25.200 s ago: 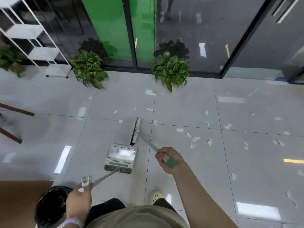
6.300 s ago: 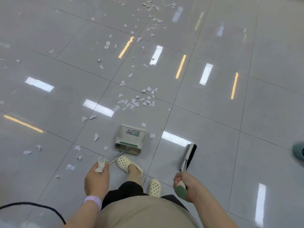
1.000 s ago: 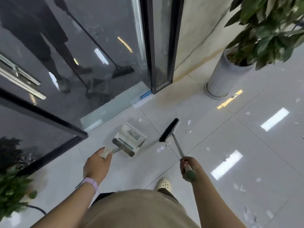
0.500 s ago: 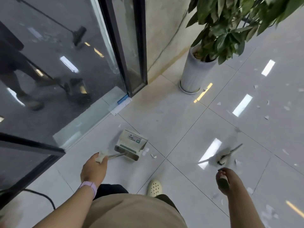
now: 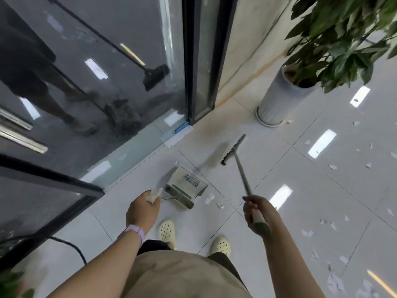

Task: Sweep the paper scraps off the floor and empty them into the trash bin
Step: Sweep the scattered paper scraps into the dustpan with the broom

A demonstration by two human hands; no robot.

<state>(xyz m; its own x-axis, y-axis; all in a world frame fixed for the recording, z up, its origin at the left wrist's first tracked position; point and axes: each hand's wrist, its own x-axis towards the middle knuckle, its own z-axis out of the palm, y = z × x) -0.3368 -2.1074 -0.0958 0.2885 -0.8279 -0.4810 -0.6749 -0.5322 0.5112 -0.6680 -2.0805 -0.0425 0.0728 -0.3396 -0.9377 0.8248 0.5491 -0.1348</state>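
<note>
Left hand (image 5: 142, 208) curled round the dustpan handle (image 5: 160, 195); dustpan (image 5: 186, 187) resting on the tiled floor (image 5: 279, 168) near the glass door's bottom edge (image 5: 137, 147). Right hand (image 5: 256, 209) clamped on the broom handle (image 5: 242, 177), broom head (image 5: 233, 149) just beyond the pan. Paper scraps (image 5: 209, 200) beside the pan, more (image 5: 332, 166) strewn rightward across open tiles. Potted plant (image 5: 279, 100) by the wall.

The person wears a khaki-beige top (image 5: 182, 276) with bare forearms, dark shorts (image 5: 153, 247) showing below its hem, and cream perforated clog shoes (image 5: 168, 232) on both feet; a lilac band (image 5: 135, 232) wraps the wrist of the left hand (image 5: 142, 211)
</note>
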